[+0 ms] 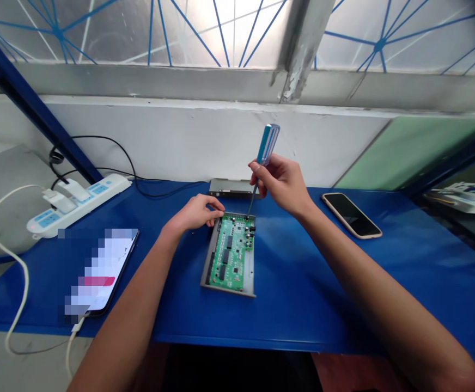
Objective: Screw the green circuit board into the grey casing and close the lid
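A green circuit board [232,253] lies in a grey metal tray-like case [250,272] on the blue table. My right hand [282,182] is closed round a screwdriver [264,155] with a blue and clear handle. The screwdriver stands nearly upright, its tip at the board's far edge. My left hand [196,212] has its fingers curled and pinched on the far left corner of the case, touching it.
A grey cover [229,188] lies behind the board by the white wall. A dark phone [351,215] rests at the right. A lit phone [101,272] on a white cable lies at the left, near a white power strip [78,202].
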`<state>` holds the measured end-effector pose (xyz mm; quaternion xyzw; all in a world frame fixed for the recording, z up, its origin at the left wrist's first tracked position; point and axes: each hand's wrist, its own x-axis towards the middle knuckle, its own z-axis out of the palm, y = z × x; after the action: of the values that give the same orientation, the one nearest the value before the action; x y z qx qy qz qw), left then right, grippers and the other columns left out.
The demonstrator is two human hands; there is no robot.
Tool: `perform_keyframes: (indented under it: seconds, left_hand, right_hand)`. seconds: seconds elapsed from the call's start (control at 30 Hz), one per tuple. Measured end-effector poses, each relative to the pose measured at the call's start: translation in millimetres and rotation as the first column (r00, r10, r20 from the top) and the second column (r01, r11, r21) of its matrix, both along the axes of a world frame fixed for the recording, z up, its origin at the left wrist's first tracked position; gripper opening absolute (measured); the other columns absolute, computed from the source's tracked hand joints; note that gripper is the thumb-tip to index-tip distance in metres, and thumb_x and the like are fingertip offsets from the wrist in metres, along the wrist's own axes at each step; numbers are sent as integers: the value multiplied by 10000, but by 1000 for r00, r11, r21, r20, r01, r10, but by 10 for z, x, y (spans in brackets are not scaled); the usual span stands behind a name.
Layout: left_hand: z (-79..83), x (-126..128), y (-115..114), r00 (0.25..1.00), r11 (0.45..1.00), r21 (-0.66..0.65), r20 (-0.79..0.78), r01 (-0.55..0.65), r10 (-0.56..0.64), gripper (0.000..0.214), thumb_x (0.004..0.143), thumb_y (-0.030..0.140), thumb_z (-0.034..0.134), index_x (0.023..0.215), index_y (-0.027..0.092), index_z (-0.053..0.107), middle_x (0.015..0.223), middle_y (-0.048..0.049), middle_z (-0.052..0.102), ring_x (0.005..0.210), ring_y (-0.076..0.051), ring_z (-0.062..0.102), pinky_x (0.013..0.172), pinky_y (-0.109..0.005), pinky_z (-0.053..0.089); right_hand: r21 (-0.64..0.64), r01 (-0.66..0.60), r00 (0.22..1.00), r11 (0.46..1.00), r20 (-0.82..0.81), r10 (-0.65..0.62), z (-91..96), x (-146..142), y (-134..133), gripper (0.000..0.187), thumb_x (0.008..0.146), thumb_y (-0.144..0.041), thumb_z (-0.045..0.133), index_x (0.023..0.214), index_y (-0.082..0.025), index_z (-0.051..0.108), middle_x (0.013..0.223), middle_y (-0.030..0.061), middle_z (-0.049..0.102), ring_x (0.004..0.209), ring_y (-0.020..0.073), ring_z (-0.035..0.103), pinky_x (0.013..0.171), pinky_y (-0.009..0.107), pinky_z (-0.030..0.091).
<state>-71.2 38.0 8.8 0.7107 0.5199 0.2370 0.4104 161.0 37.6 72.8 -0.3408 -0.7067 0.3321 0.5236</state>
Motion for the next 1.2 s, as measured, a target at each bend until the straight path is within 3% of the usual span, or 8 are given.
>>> perform_keyframes:
  seconds: [0.13, 0.23, 0.3, 0.4, 0.5, 0.73, 1.2]
  left_hand:
    - [-10, 124, -52, 997, 998, -55, 63, -30, 33, 69, 825, 211, 678, 823, 142, 685, 806, -79, 736, 508, -139, 667, 523, -265, 537]
    - [4, 34, -28, 999, 998, -40, 14, -50, 50, 127, 817, 284, 690, 851, 167, 723, 691, -64, 721, 485, -166, 655, 495, -275, 501]
    - [38, -98, 9, 991, 993, 34, -64, -112, 114, 194, 841, 353, 672, 894, 186, 755, 557, -34, 666, 467, -178, 625, 503, -281, 475]
    - [119, -292, 51, 941, 916, 270, -77, -297, 328, 224, 863, 367, 638, 888, 183, 765, 543, -18, 648, 527, -186, 641, 593, -283, 485]
    - [192, -383, 51, 903, 861, 336, -64, -381, 425, 239, 864, 367, 626, 859, 171, 762, 540, -8, 638, 541, -183, 629, 617, -272, 480]
    - [213, -332, 17, 912, 873, 322, -65, -366, 406, 253, 860, 363, 619, 882, 156, 763, 576, -8, 658, 533, -165, 616, 592, -247, 459]
    - [149, -335, 34, 936, 892, 347, -90, -290, 339, 291, 858, 413, 612, 865, 163, 760, 548, -22, 647, 531, -183, 629, 569, -258, 464]
  right_hand:
    - [59, 39, 998, 997, -60, -36, 66, -8, -27, 368, 906, -570, 676, 872, -219, 572, 672, -33, 627, 420, 67, 491, 419, 255, 416]
    - [-9, 39, 993, 999, -112, -40, 118, -68, -113, 385, 897, -607, 658, 916, -237, 554, 719, -25, 632, 454, 84, 523, 457, 274, 472]
    - [-97, -21, 991, 995, -130, 9, 116, -154, -193, 418, 877, -637, 657, 942, -242, 538, 753, -13, 644, 500, 103, 569, 503, 291, 524]
    - [-198, -188, 971, 962, -184, 151, 46, -323, -308, 451, 859, -641, 670, 980, -232, 522, 818, 13, 671, 590, 130, 631, 611, 327, 591]
    - [-248, -318, 940, 915, -209, 270, -68, -480, -384, 416, 883, -597, 669, 999, -223, 530, 887, 35, 690, 667, 139, 655, 698, 341, 603]
    - [-273, -427, 898, 862, -236, 370, -257, -622, -396, 373, 919, -544, 659, 1030, -203, 554, 955, 55, 692, 740, 147, 668, 769, 356, 585]
    - [-307, -394, 913, 866, -241, 330, -247, -520, -355, 360, 911, -554, 661, 1007, -225, 552, 953, 46, 701, 729, 152, 672, 768, 366, 598]
